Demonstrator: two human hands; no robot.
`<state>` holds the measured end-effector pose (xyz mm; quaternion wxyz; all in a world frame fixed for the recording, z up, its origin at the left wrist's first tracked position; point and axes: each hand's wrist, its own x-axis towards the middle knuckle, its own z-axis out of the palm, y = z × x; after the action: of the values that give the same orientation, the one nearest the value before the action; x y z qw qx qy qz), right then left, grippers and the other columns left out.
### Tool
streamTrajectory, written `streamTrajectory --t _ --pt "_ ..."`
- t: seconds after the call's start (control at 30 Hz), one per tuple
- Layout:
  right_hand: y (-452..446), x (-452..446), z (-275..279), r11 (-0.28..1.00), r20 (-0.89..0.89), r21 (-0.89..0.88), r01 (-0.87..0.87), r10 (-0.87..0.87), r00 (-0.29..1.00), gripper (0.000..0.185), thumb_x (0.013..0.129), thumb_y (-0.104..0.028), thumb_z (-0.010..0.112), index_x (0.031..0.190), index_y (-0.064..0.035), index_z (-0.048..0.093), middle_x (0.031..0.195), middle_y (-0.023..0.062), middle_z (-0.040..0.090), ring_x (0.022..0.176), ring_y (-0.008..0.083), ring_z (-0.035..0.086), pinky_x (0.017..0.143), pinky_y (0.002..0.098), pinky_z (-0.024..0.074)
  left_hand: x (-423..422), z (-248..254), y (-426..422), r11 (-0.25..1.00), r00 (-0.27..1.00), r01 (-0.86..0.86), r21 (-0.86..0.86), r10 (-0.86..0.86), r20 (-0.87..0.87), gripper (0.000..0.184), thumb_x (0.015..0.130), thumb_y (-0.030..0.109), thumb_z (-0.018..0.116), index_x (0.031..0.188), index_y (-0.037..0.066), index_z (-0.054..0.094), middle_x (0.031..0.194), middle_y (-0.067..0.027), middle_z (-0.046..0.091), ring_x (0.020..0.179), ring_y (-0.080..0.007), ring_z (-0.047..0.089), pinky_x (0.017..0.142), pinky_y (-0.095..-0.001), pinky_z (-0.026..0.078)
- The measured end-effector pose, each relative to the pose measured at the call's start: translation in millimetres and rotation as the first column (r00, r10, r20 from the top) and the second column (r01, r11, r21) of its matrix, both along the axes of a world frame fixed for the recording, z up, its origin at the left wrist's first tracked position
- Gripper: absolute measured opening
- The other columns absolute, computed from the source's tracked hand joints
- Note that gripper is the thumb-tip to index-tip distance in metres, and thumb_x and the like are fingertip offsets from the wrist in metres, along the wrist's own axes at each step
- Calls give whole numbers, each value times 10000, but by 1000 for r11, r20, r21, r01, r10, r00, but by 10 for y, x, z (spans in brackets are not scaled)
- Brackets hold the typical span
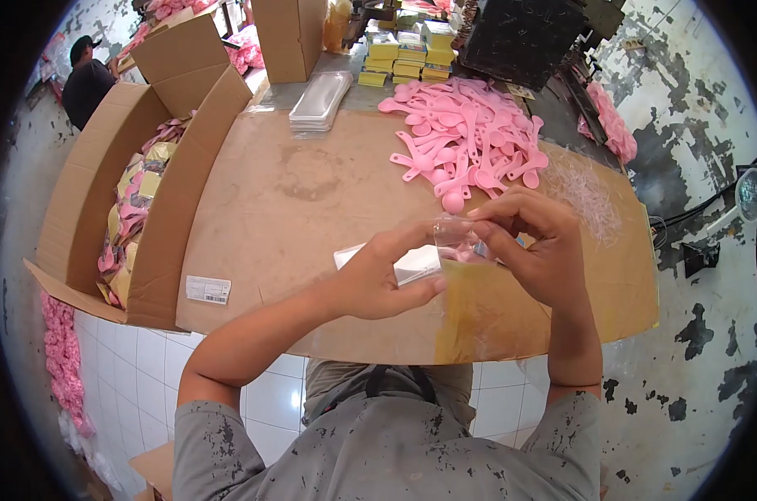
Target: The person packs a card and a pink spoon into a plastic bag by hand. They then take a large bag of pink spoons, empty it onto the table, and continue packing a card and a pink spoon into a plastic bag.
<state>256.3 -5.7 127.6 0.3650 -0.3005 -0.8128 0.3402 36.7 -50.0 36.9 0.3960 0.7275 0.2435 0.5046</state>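
A small clear plastic bag (455, 253) with something pink inside hangs between my hands, above the cardboard-covered table. My right hand (539, 242) pinches the bag's upper edge between thumb and fingers. On the other side, my left hand (388, 274) has its thumb stretched out apart from the index finger, whose tip meets the bag's left edge. A white packet (415, 264) lies on the table, partly hidden behind my left hand. Beyond my hands is a large heap of pink plastic spoons (474, 138).
An open carton (157, 242) at left holds bagged spoons and yellow pieces. A stack of clear sleeves (320, 102), stacks of yellow cards (410, 52) and a dark machine (520, 42) stand at the back. Plastic shreds (591, 196) lie right; a label (208, 290) lies left. A person (88, 82) is far left.
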Motion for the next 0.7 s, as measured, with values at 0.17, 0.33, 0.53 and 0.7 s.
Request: streamTrajectory --t 0.17,0.33,0.53,0.7 --pt "29 -82 -251 972 -166 -235 -10 -30 986 206 883 -8 753 1083 3 708 884 50 690 737 69 647 581 225 501 12 -51 35 980 995 -31 -198 49 88 400 1008 51 630 1394 5 538 1220 -123 706 1088 -172 704 913 -309 563" --pt "114 -132 -343 873 18 476 106 -129 991 221 845 -49 774 1053 -52 699 1002 48 681 921 186 665 749 335 498 -26 -58 42 946 992 -52 -321 86 91 419 1017 48 620 1424 15 527 1001 -100 773 982 -124 715 874 -283 551" --pt "105 -244 -433 574 175 818 23 -287 942 223 754 -68 756 965 -69 684 1064 44 658 1027 233 635 895 386 433 -36 -50 -2 959 983 -166 -231 141 -119 497 957 2 635 1440 8 519 928 -92 786 800 -95 725 698 -270 571" --pt "123 -307 -497 536 239 844 -12 -356 904 193 739 -89 732 914 -73 652 989 52 628 963 245 625 872 388 432 -6 -54 -20 959 905 -283 5 269 -329 541 913 94 702 1428 45 542 901 -102 781 662 -187 738 629 -340 593"
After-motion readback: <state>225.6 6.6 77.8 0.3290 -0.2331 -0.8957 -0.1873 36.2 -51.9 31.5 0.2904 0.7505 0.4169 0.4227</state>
